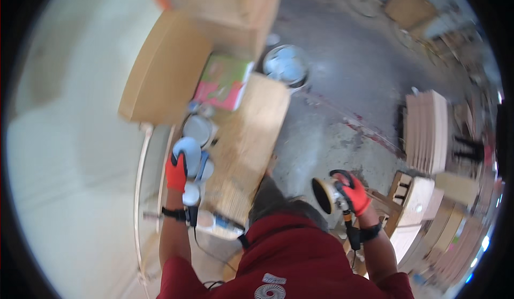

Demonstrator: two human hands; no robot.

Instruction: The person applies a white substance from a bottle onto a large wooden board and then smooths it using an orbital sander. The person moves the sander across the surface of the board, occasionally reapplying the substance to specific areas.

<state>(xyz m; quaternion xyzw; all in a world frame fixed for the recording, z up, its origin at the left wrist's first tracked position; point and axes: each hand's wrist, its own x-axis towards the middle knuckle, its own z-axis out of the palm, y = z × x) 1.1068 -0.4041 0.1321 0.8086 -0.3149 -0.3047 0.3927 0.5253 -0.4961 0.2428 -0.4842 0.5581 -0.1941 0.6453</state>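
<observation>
My right hand (353, 192), in a red and black glove, is wrapped round the body of a disc sander (338, 198). The sander's round, dark pad (322, 195) faces left, away from my palm, with nothing light-coloured on it. On the left, over the wooden bench (251, 133), my gloved left hand (178, 171) has its fingers closed at the edge of a light blue sanding disc (187, 148). Just beyond lies a round grey disc or lid (197, 130). More pale discs (205, 170) lie beside the hand, blurred by motion.
A cardboard box (166, 69) and a green and pink packet (225, 81) stand at the bench's far end. Past it, a bucket (286, 66) holds several pale blue discs. Stacked boards (426, 132) stand on the right. A cable (214, 251) hangs near my left forearm.
</observation>
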